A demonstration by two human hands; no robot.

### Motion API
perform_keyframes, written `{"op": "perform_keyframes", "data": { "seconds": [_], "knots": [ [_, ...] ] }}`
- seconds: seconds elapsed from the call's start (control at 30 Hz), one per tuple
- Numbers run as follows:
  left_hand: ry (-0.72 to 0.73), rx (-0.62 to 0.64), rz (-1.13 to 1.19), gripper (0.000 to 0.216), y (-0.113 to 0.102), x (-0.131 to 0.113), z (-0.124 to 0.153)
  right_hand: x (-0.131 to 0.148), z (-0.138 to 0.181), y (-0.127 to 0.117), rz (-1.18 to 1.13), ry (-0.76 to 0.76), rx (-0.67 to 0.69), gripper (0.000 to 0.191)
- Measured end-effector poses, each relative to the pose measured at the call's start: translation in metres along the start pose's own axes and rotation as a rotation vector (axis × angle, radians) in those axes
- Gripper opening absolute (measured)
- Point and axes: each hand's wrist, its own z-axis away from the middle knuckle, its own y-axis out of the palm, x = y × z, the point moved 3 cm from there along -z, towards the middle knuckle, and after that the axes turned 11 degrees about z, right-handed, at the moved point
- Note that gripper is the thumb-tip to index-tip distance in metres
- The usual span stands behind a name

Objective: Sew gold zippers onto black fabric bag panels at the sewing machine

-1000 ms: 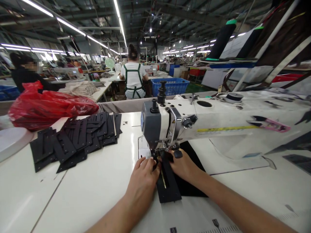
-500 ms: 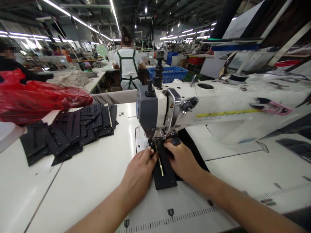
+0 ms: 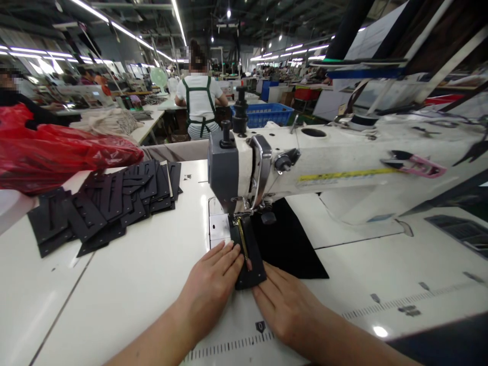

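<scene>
A narrow black piece with a gold zipper (image 3: 247,249) lies under the head of a white sewing machine (image 3: 305,162), its far end at the needle. My left hand (image 3: 211,284) lies flat with fingers stretched out, fingertips pressing the piece's left edge. My right hand (image 3: 284,302) rests flat at the piece's near end, fingers out and touching its bottom right corner. A larger black fabric sheet (image 3: 290,244) lies beneath, to the right of the zipper piece.
A heap of several black cut pieces (image 3: 107,203) lies on the white table (image 3: 114,284) at the left, with a red plastic bag (image 3: 57,152) behind it. A ruler scale (image 3: 229,348) runs along the table's front. Other people sit at benches beyond; a blue crate (image 3: 267,114) stands there.
Both hands have slid back toward me along the zipper piece. My right hand left the needle area and now rests at the piece's near end. The view has shifted slightly.
</scene>
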Motion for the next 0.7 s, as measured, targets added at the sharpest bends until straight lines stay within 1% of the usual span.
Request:
{"op": "perform_keyframes", "data": {
  "seconds": [0.1, 0.27, 0.4, 0.57, 0.7],
  "knots": [
    [0.019, -0.001, -0.019, 0.03, 0.0, -0.002, -0.002, 0.001, -0.001, 0.0, -0.017, -0.021, 0.009, 0.028],
    [-0.018, 0.003, -0.018, 0.03, -0.002, -0.004, -0.008, 0.001, 0.0, 0.003, -0.025, 0.008, -0.022, 0.03],
    [-0.013, -0.015, -0.028, 0.032, -0.002, -0.004, -0.011, -0.002, 0.002, 0.006, -0.054, 0.017, -0.047, 0.029],
    [0.02, -0.048, -0.074, 0.038, -0.002, 0.001, -0.015, -0.009, 0.0, 0.013, -0.09, 0.044, -0.068, 0.033],
    [0.004, -0.045, -0.081, 0.038, 0.0, 0.008, -0.017, -0.014, -0.003, 0.019, -0.107, 0.044, -0.079, 0.034]
  ]
}}
